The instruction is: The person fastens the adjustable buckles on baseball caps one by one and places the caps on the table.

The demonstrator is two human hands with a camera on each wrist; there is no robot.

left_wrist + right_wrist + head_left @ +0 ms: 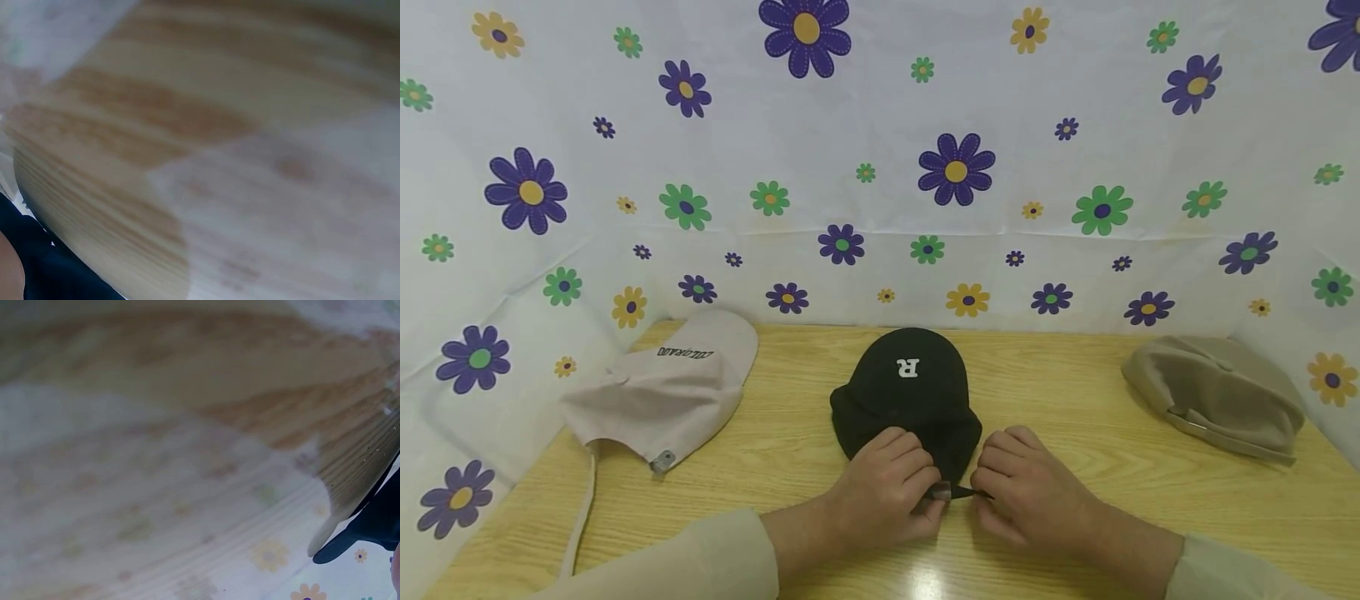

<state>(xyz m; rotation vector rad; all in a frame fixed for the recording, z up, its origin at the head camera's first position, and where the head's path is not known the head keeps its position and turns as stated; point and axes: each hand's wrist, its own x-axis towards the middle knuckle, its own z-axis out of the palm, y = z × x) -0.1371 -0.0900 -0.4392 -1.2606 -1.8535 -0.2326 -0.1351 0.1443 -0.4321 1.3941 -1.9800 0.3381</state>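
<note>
A black cap (pixel 913 375) with a white letter R lies in the middle of the table, its strap side toward me. At its near edge is a dark strap with a small metal buckle (pixel 942 491). My left hand (pixel 889 483) pinches the strap at the buckle, fingers curled. Just right of it, my right hand (pixel 1033 487) pinches the strap's other part. Both fingertips are partly hidden. Both wrist views show mostly blurred tabletop; dark cap material (pixel 53 265) fills the left view's lower-left corner, and dark material (pixel 375 519) stands at the right view's right edge.
On the left lies a pale pink cap (pixel 662 392) lettered COLORADO, its loose strap (pixel 580 508) hanging toward the near edge. A khaki cap (pixel 1217 392) sits at the right. Behind the wooden table (pixel 1052 383) hangs a flower-printed white cloth (pixel 865 108).
</note>
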